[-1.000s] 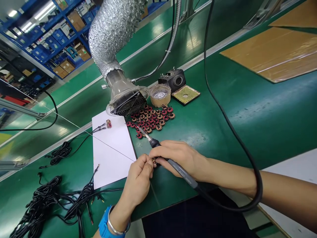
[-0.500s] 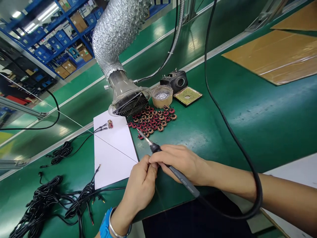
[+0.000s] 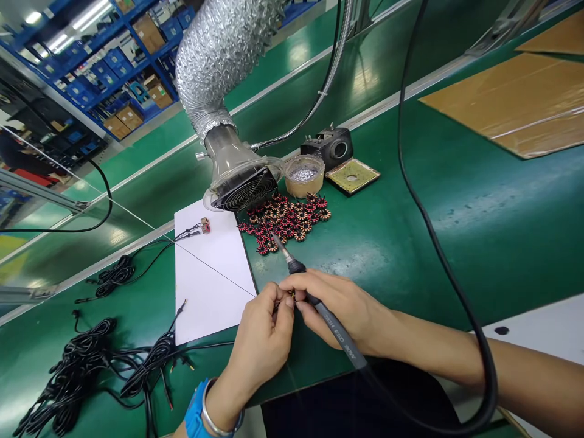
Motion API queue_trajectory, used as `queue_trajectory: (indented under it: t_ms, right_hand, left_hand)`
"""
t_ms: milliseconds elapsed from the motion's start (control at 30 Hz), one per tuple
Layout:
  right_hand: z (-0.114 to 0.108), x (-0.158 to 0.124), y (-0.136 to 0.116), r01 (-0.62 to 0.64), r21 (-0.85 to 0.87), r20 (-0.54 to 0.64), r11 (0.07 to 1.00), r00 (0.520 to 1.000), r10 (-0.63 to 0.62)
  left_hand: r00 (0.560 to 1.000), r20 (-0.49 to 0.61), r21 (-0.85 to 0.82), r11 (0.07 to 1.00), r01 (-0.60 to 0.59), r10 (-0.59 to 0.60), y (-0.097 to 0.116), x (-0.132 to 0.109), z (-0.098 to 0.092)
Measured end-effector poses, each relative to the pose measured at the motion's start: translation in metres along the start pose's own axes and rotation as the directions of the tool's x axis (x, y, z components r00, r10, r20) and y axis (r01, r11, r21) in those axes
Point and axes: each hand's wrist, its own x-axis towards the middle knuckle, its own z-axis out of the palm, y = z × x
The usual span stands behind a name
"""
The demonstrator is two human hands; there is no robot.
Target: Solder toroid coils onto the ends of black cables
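Note:
My left hand (image 3: 267, 334) is closed on the end of a black cable (image 3: 207, 347), which runs in from the left over the green bench. A tiny yellowish bit shows at its fingertips; the rest is hidden by the fingers. Closed around a grey and black soldering iron (image 3: 337, 331), my right hand (image 3: 349, 304) also brings its thumb and forefinger close to the left fingertips. The iron's tip points up and left, over a pile of small red, orange and black wound ring coils (image 3: 294, 219). A thin strand (image 3: 214, 269) crosses a white sheet (image 3: 205, 316) toward my left hand.
A fume extractor nozzle (image 3: 246, 188) on a silver duct hangs above the coils. Behind them stand a round solder-filled pot (image 3: 305, 176), a black iron holder (image 3: 328, 148) and a square sponge tray (image 3: 353, 176). Black cable bundles (image 3: 82, 371) lie left, cardboard (image 3: 511, 109) right.
The soldering iron and my right hand have shifted slightly right and down. The fingertips have parted a little, showing the yellowish bit between them. The view has moved slightly.

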Motion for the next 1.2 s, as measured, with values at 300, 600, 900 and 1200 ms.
queue_trajectory:
  t_ms: [300,600,900,1200]
  right_hand:
    - [-0.007,0.001,-0.004,0.203,-0.293,0.02,0.934,0.978,-0.206]
    - [-0.017,-0.009,0.004,0.142,-0.239,-0.226,0.961,0.954,-0.197]
    - [-0.037,-0.032,-0.004,-0.046,0.087,-0.349,0.995,0.934,0.073]
    - [-0.039,-0.038,-0.002,-0.083,0.18,-0.271,0.98,0.954,0.131]
  left_hand:
    - [0.966,0.227,-0.298,0.935,0.193,-0.127,-0.009,0.003,0.0]
    - [0.968,0.147,-0.466,0.849,0.249,-0.204,-0.004,0.012,0.011]
    - [0.968,0.086,-0.458,0.853,0.248,-0.235,-0.003,0.014,0.016]
    - [0.969,0.06,-0.449,0.861,0.24,-0.239,-0.005,0.011,0.017]
